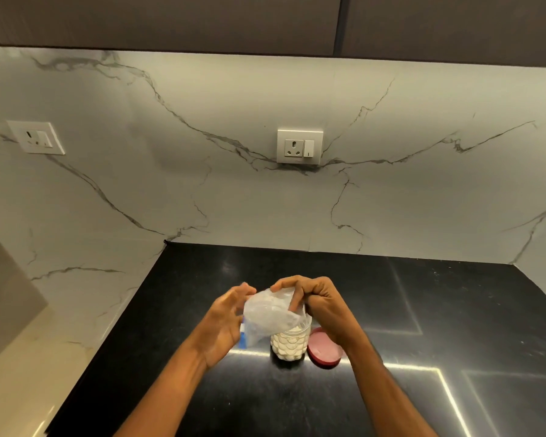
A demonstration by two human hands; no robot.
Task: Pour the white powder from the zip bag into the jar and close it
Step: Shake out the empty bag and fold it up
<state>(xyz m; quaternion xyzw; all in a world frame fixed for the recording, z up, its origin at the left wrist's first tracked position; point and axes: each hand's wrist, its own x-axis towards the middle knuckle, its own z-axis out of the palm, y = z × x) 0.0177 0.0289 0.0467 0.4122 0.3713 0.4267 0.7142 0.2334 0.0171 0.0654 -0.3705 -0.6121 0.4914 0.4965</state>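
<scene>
Two bare forearms reach in from the bottom edge over a black, glossy table (297, 405) that reflects bright strips of light. The left hand (224, 323) has its fingers curled loosely around the left side of a clear zip bag (265, 313), with the bag's blue edge showing just beside the palm. The right hand (316, 304) pinches the upper right part of the same bag between fingertips and thumb, the other fingers folded in. The bag is crumpled and tipped over the mouth of a clear textured jar (289, 343), and looks nearly empty. The jar stands upright on the table between the two wrists and is filled with white powder (287, 345) almost to its neck. Just to the right of the jar, a pink round lid (323, 348) lies flat on the table, partly hidden under the right wrist; the jar is open. Beyond the table rises a white marble-patterned wall with grey veins, carrying one switch socket (300, 147) above the jar and another socket (36, 137) far to the left. Dark cabinets (202, 20) run across the top.
</scene>
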